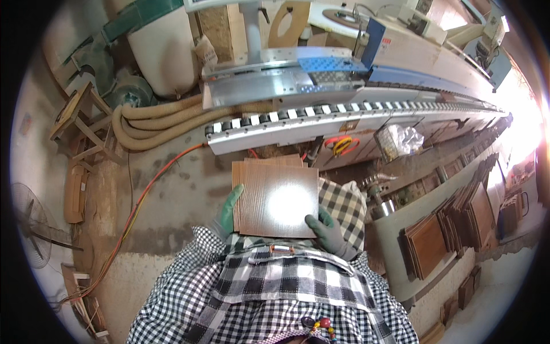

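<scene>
A small stack of square brown wood-grain panels [258, 198] lies in front of me, over my lap. The top panel has a bright glare spot, and the edges of others stick out at its left and far sides. My left hand [229, 211], in a green work glove, grips the stack's left edge. At the near right corner, my right hand [330, 230], in a grey-green glove, is closed on the panels with its thumb on top. The fingers of both hands are partly hidden beneath or behind the panels.
A long machine with a roller track [292, 114] runs across ahead of me. Beige hoses [154, 129] and a wooden stool [86, 123] stand at left, with an orange cable [137, 206] on the floor. Stacked brown boards [427, 243] lean at right. A fan [31, 223] is far left.
</scene>
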The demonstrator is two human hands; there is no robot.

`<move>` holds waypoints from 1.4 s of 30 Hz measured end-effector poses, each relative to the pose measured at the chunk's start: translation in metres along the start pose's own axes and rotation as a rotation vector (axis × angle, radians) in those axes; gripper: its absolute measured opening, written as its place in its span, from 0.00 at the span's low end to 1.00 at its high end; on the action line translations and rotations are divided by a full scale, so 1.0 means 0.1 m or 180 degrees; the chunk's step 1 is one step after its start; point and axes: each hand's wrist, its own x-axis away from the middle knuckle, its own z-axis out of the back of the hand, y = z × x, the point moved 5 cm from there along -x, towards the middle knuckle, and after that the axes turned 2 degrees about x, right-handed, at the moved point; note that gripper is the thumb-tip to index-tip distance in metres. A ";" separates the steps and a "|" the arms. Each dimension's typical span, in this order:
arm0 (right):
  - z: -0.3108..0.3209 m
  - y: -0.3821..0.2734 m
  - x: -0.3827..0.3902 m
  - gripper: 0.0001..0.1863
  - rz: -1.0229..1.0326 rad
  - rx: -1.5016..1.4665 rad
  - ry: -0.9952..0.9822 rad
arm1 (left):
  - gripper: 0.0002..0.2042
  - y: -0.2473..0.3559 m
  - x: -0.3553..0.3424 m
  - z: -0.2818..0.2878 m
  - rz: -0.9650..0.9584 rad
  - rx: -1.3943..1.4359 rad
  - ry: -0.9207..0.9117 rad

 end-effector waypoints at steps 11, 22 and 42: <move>0.54 -0.71 0.04 0.25 0.0921 0.0633 0.0632 | 0.29 -0.12 -0.01 0.22 0.0273 0.0596 0.0189; 0.38 -1.91 -1.76 0.27 0.0362 -0.0528 -0.0036 | 0.27 -0.83 -0.36 1.59 -0.0488 -0.0377 0.0358; -0.30 -2.19 -2.54 0.22 0.2117 0.5056 0.0353 | 0.25 -0.56 -0.23 1.46 -0.0295 -0.0722 0.0710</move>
